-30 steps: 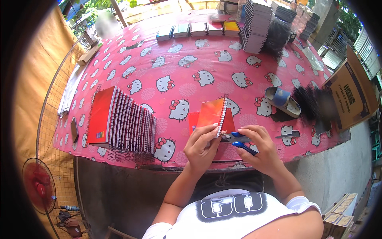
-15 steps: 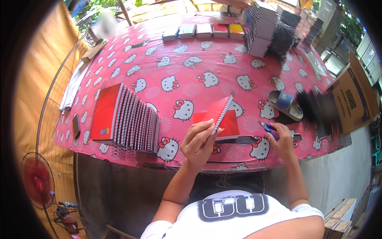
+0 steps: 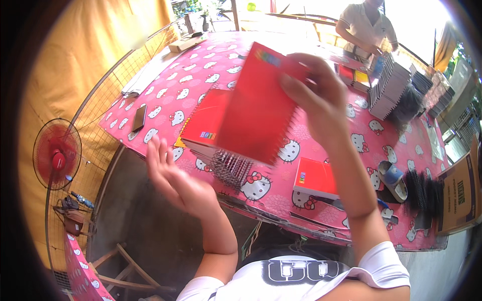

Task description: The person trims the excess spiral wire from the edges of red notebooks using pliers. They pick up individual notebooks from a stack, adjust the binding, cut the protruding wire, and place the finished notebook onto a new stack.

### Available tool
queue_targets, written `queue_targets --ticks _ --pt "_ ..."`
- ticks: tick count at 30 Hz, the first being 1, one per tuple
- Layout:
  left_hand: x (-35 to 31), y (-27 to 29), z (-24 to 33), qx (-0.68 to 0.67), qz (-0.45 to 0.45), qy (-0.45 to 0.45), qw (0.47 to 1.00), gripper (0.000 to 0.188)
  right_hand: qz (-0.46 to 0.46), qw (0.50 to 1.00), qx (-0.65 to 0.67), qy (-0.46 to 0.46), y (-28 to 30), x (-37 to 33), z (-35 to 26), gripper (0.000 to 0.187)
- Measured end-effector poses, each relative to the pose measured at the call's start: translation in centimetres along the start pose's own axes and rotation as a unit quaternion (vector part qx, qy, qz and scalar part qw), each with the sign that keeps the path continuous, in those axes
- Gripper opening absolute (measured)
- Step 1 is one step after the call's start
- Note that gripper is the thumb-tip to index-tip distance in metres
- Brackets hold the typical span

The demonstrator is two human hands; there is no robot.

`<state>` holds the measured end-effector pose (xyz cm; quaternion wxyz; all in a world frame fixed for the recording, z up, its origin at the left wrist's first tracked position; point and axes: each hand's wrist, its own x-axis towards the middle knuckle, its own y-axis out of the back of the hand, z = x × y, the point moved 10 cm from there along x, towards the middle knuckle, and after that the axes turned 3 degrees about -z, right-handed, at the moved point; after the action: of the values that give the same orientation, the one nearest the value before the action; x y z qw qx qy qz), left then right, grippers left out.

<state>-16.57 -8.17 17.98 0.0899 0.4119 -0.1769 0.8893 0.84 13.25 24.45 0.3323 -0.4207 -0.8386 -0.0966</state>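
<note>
In my right hand (image 3: 321, 95) a red spiral notebook (image 3: 258, 108) is raised over the table, gripped near its top corner and coil edge. My left hand (image 3: 181, 185) is spread with nothing in it, in front of the table edge, left of the notebook stack. Behind the raised notebook stands that stack of red spiral notebooks (image 3: 207, 118), partly covered by it. Another red notebook (image 3: 317, 176) lies on the table beside my right forearm. A blue tool handle (image 3: 383, 204) shows beyond that forearm; the rest of the tool is hidden.
On the right are a blue-and-white slipper (image 3: 393, 180), black spiral coils (image 3: 419, 198) and a cardboard box (image 3: 459, 188). A phone (image 3: 139, 118) lies at the left edge, near a red fan (image 3: 56, 158). Tall notebook stacks (image 3: 384, 88) and another person (image 3: 369, 27) are at the far right.
The blue-handled tool has left my right hand, which now holds the notebook. That notebook has moved up and left from my left hand, now open. The view has turned left.
</note>
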Motion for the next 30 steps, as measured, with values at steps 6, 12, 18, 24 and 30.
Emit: queue_targets --ticks 6,12,18,24,30 --pt "1.1 -2.4 -10.2 -0.008 -0.038 0.215 0.976 0.067 -0.032 0.973 -0.225 0.046 -6.0 2.1 11.5 0.038" --pt "1.6 -3.0 -10.5 0.01 -0.033 0.18 0.983 0.06 -0.044 0.968 -0.247 0.022 -6.1 1.3 10.6 0.045" --pt "1.0 5.9 -3.2 -0.133 0.108 -0.001 0.985 0.054 -0.333 0.799 -0.5 -0.008 -0.1 -10.4 7.6 0.031" --pt "-5.7 -2.2 6.7 -0.42 -0.208 -0.06 0.881 0.048 -0.394 0.691 -0.59 -0.136 1.5 -17.5 11.3 0.03" --pt "-11.8 -9.0 -1.6 -0.374 -0.306 0.316 0.816 0.038 -0.421 0.747 -0.484 -0.174 1.5 -15.4 11.0 0.026"
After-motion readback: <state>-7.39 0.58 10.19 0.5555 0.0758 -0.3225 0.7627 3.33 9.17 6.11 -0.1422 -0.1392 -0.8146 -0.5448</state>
